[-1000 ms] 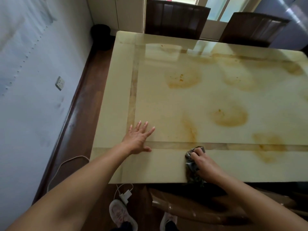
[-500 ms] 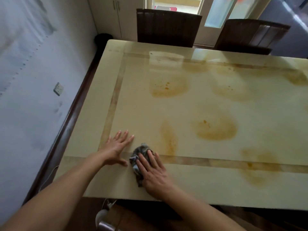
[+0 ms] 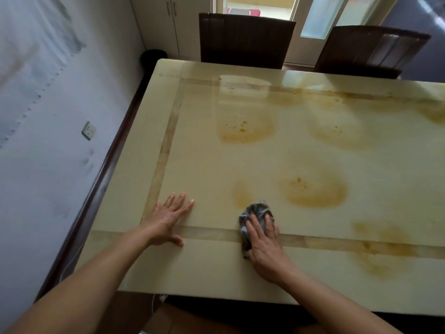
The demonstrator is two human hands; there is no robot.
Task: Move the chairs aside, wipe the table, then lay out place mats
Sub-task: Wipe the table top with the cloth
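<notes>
On the near side of the glossy cream stone-look table [image 3: 216, 268] w/ its tan inlaid border band, we have both hands down. Our right hand [image 3: 265, 247] lies palm-down on a crumpled grey-blue cloth [image 3: 255, 210], fingers spread over it and pressing it onto the top right where the near border band runs; the cloth bunches out past the fingertips, beside a small orange-brown stain [image 3: 242, 194]. Our left hand [image 3: 168, 220] is flat and open on the table, fingers splayed, holding nothing, well to the left of the cloth near the border corner. Bigger orange-brown blotches [image 3: 315, 191] sit further across the top. At the far edge two dark brown slatted chairs [image 3: 245, 39] stand vs. the table, backs upright. A white wall socket [image 3: 88, 130] shows on the pale wall at left.
</notes>
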